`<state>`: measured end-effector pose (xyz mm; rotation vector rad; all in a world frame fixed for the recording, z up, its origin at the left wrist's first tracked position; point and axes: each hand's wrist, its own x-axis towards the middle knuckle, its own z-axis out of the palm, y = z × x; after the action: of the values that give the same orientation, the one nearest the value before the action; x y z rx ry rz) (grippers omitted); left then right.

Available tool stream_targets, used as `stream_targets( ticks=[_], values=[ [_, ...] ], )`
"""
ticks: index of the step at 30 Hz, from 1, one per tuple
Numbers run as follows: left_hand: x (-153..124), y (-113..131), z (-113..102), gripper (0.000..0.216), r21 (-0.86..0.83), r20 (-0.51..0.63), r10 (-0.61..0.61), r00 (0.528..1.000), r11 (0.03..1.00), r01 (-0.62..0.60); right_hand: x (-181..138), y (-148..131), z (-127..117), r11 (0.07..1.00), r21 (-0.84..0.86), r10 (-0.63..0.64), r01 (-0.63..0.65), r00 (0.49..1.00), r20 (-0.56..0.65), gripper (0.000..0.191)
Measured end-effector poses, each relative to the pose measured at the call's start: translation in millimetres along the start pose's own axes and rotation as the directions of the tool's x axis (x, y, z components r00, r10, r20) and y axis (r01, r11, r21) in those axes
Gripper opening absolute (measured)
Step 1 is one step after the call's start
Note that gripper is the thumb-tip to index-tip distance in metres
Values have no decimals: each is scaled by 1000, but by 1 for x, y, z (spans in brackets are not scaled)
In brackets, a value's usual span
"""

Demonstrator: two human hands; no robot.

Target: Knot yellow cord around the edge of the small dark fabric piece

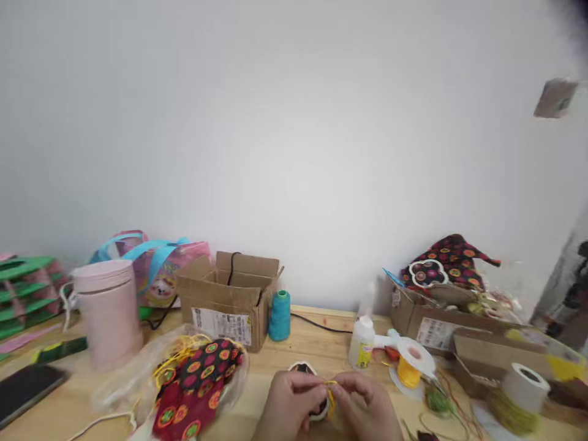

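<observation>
At the bottom middle, my left hand [291, 405] is closed, thumb and forefinger pinching a yellow cord [331, 398]. My right hand [366, 409] pinches the same cord just to the right, and the fingertips of both hands nearly meet. Under and behind my left fingers shows a dark patterned fabric piece [303, 368] with a white scalloped edge; my fingers cover much of it. Whether my left hand grips this piece too is hard to see. To the left lies red and black flower-print fabric [197, 389] with yellow cords in a clear plastic bag.
Behind stand a cardboard box [223, 321], a teal thread cone [280, 315] and a white glue bottle [362, 343]. A yellow cord spool [408, 370], another spool [519, 398] and a filled box [434, 331] are right. A pink canister [108, 315] and phone [30, 392] are left.
</observation>
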<state>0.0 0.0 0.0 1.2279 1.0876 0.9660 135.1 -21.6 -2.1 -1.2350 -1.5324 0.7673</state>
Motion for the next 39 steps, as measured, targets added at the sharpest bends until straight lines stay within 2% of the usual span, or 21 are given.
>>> stream_targets(
  ticks=[4,7,11,15,18,21,23,25,27,29,31,35,39],
  values=[
    [0,3,2,30,-22,-32,64,997,998,-65,1,5,3,990,135,36,-33,999,-19,29],
    [-1,5,3,27,-43,-26,103,994,994,-104,1,6,5,949,305,98,-85,995,-29,31],
    [-2,5,3,28,-87,4,96,995,992,-95,1,5,7,850,491,195,-191,980,44,33],
    [-1,4,2,29,-142,7,81,997,987,-79,2,4,7,811,533,208,-241,970,123,32],
    [-1,5,2,29,-233,-17,72,997,970,-74,3,5,6,842,491,189,-225,974,123,31],
    [1,4,0,30,-342,-50,72,996,936,-85,2,5,3,916,387,120,-109,993,-2,27],
    [2,4,-2,30,-373,-54,88,995,922,-102,1,2,0,974,222,-9,36,992,-125,22],
    [2,3,-4,30,-363,-65,97,993,925,-114,-1,-3,-4,975,3,-217,221,959,-181,11],
    [2,2,-5,30,-354,-71,98,993,928,-117,-2,-7,-7,908,-170,-405,383,906,-120,7],
    [1,2,-4,31,-348,-56,106,993,930,-119,-2,-9,-8,844,-254,-490,472,871,-9,9],
    [1,2,-2,32,-336,-36,126,991,933,-130,-1,-8,-9,830,-298,-481,472,875,44,13],
    [1,0,-1,32,-294,-18,158,987,943,-156,0,-4,-9,856,-350,-377,380,923,82,20],
    [2,-4,-1,32,-267,-18,162,987,950,-161,0,-5,-10,851,-390,-336,353,935,113,23]
  ],
)
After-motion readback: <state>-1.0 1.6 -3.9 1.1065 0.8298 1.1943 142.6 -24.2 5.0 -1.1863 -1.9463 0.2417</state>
